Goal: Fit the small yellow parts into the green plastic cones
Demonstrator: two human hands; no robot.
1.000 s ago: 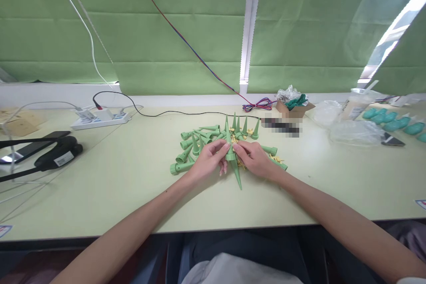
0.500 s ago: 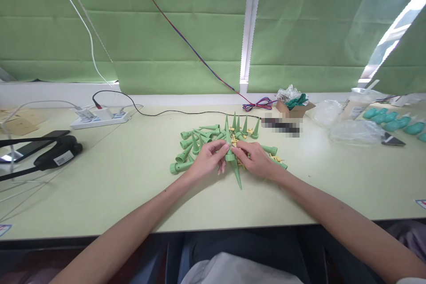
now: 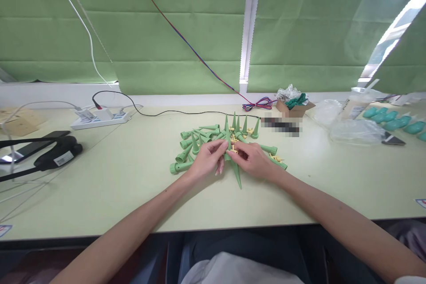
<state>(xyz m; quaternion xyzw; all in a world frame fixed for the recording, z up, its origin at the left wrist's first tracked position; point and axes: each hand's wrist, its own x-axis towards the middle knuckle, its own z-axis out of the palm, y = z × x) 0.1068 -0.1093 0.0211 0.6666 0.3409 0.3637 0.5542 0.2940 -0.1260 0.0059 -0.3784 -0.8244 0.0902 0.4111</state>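
My left hand (image 3: 210, 156) pinches a green plastic spike (image 3: 228, 138) between thumb and fingers, its point up and its wide collar down. The fingers of my right hand (image 3: 254, 159) are closed at the spike's lower side, on a small yellow plastic piece (image 3: 234, 149) partly hidden by them. Below the hands another green spike (image 3: 236, 175) lies with its tip toward me. Around and behind them is a pile of green spikes (image 3: 184, 155), some standing point up, others lying down. More yellow pieces (image 3: 277, 158) lie right of my right hand.
At the left are a power strip (image 3: 100, 119) and a black strap-like device (image 3: 60, 153). A small cardboard box (image 3: 294, 110) stands at the back. Plastic bags (image 3: 356, 132), a drink cup (image 3: 356, 104) and teal rounded pieces (image 3: 396, 123) are at the right.
My right thumb and fingers have shifted slightly left and up, over the lower end of the held spike, and the yellow piece now shows by them. My left hand has barely moved.
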